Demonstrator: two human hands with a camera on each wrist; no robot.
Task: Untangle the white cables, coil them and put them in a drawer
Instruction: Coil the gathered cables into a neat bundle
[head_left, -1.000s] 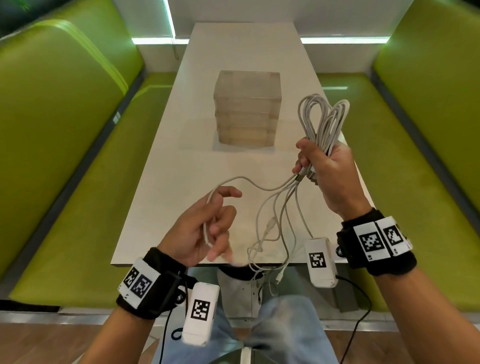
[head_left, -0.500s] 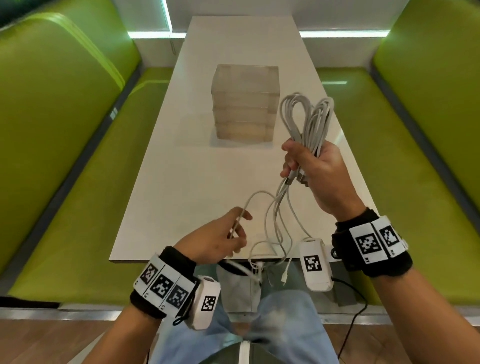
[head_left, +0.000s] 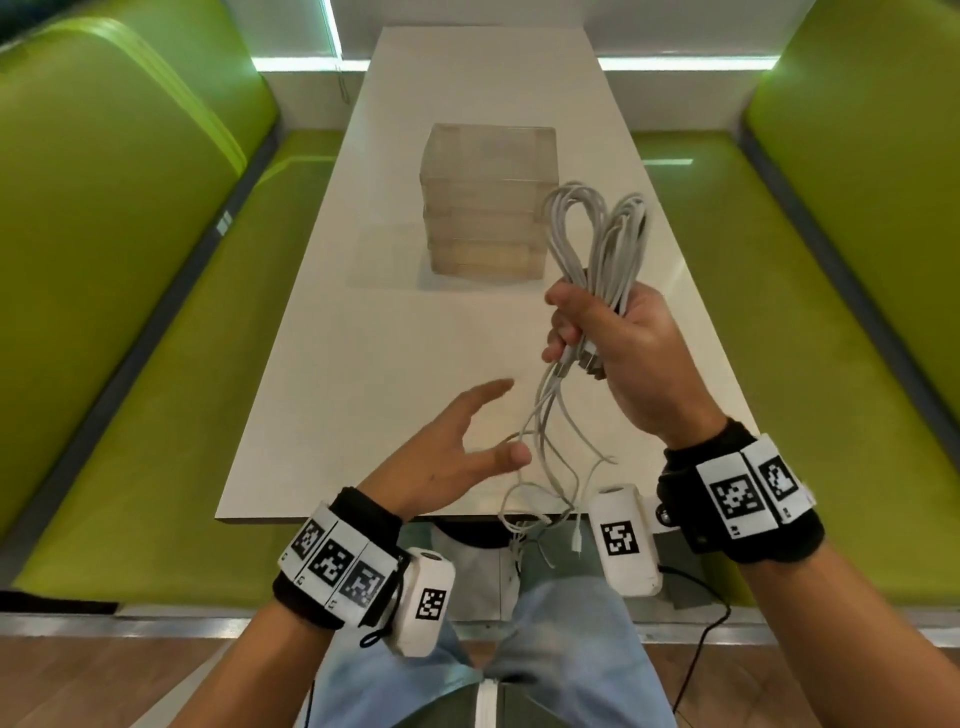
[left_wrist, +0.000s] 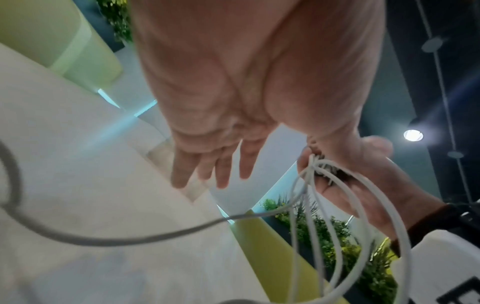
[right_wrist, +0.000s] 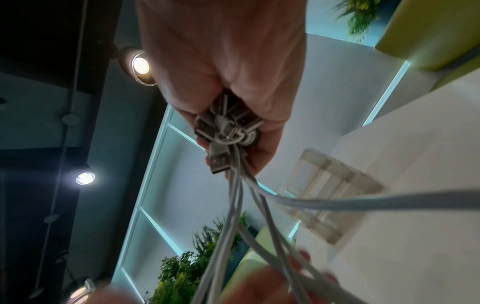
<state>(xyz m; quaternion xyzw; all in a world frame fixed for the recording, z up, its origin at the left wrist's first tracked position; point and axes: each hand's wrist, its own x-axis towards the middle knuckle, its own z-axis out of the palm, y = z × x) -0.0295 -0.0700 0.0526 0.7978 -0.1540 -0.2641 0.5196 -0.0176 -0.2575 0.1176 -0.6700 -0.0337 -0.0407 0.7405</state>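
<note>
White table — clear drawer unit on it.

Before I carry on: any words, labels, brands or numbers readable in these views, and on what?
No readable words, brands or numbers.
Wristbands and: black-and-white square code patterns only; tiny marks at their corners, too small to read.
Wrist cameras and: one code square each, no text.
White cables, clear drawer unit, table: no markings visible.
</note>
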